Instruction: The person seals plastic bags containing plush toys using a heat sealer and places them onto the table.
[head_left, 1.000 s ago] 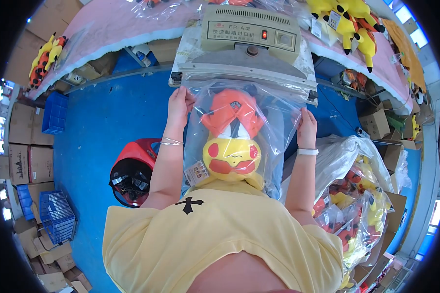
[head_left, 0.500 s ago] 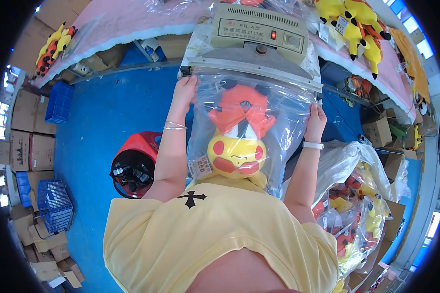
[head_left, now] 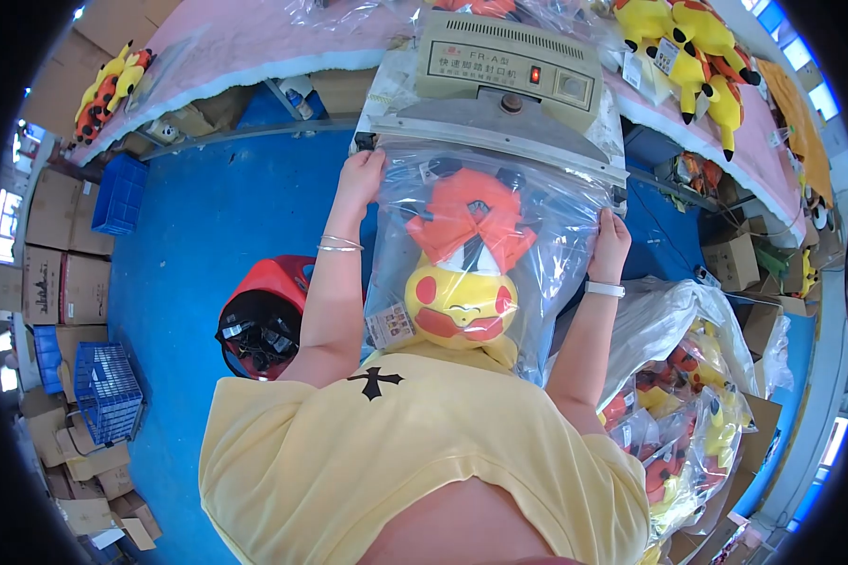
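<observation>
A clear plastic bag (head_left: 558,254) holds a yellow plush toy (head_left: 462,301) with red cheeks and an orange-red garment. My left hand (head_left: 361,179) pinches the bag's upper left corner, and my right hand (head_left: 609,247) grips its upper right corner, so the top edge is stretched between them. That edge lies at the metal bar of the sealing machine (head_left: 509,71), whose red switch is lit. Whether the edge is inside the jaws cannot be made out. A printed tag (head_left: 389,326) shows through the bag at lower left.
A red bin (head_left: 263,320) with dark contents stands left of my arm. On the right, a large plastic sack (head_left: 685,414) holds bagged toys. More plush toys (head_left: 692,56) lie on the pink-covered table (head_left: 255,38). Blue crates (head_left: 107,391) and cartons (head_left: 66,212) line the left side.
Both hands have brought the bag's top edge forward to the machine's bar, mostly between the first two frames. The view has shifted slightly since.
</observation>
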Demonstrator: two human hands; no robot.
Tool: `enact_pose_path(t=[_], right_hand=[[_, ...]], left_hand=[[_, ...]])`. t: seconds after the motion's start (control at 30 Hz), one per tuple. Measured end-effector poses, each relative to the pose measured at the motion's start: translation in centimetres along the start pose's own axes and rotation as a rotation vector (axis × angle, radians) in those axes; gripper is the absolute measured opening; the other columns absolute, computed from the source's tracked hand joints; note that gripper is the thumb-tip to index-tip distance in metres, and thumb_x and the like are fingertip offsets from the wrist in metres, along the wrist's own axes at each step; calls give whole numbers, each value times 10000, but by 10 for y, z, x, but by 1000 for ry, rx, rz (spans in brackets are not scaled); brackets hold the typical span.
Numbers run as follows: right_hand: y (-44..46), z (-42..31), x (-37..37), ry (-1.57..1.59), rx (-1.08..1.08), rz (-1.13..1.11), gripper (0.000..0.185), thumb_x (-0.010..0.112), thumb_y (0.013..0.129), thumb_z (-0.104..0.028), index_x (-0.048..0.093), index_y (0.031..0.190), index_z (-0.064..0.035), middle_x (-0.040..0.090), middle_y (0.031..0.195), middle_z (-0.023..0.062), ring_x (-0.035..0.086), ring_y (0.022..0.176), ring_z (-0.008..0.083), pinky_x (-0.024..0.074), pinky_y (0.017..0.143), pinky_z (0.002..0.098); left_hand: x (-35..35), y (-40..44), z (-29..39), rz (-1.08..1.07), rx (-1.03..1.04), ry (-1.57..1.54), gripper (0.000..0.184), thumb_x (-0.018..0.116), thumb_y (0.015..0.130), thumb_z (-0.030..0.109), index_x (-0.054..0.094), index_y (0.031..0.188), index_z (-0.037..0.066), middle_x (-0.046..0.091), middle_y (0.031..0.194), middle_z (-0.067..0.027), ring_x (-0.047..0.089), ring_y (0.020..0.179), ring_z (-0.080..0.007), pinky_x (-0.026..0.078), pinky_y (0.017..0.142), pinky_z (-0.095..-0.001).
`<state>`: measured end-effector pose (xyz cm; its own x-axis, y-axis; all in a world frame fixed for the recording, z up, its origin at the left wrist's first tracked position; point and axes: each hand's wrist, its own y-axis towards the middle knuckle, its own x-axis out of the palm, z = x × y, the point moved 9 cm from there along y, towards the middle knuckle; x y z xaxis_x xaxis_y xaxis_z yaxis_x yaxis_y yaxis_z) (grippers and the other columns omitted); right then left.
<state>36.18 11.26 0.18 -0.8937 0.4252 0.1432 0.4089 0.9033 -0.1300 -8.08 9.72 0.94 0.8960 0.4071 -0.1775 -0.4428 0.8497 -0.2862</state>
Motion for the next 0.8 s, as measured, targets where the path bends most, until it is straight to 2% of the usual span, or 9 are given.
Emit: enact_pose_path(t=[0.33, 0.5, 0.63, 0.8], right_hand=[[0, 1, -4, -9, 46, 11, 203, 529, 891, -158, 608, 888, 28, 520, 656, -6, 392, 535, 35, 323, 479, 158], [-5, -1, -6, 0, 109, 41, 200, 532, 890, -163, 609, 885, 21, 511, 633, -16, 381, 513, 29, 307, 453, 158], [-6, -7, -2, -27, 120, 32, 195, 531, 891, -165, 606, 875, 14, 498, 617, -25, 364, 488, 24, 285, 427, 157], [-2, 0, -3, -17, 110, 11, 191, 529, 893, -163, 602, 865, 10, 489, 609, -28, 354, 479, 21, 271, 418, 156]], left_hand=[[8, -4, 5, 5, -14, 82, 286, 469, 875, 253, 577, 758, 14, 501, 603, -21, 404, 491, -105, 305, 399, -234], [10, -5, 1, 7, -17, 117, 265, 483, 873, 259, 580, 756, 41, 446, 568, 15, 337, 471, -64, 244, 392, -212], [9, -4, 3, -2, 17, 173, 301, 475, 875, 248, 584, 753, -5, 527, 611, -39, 435, 509, -120, 337, 431, -242], [9, -2, 1, 6, 10, 221, 321, 478, 875, 253, 593, 761, -24, 554, 638, -52, 462, 540, -132, 370, 480, -244]])
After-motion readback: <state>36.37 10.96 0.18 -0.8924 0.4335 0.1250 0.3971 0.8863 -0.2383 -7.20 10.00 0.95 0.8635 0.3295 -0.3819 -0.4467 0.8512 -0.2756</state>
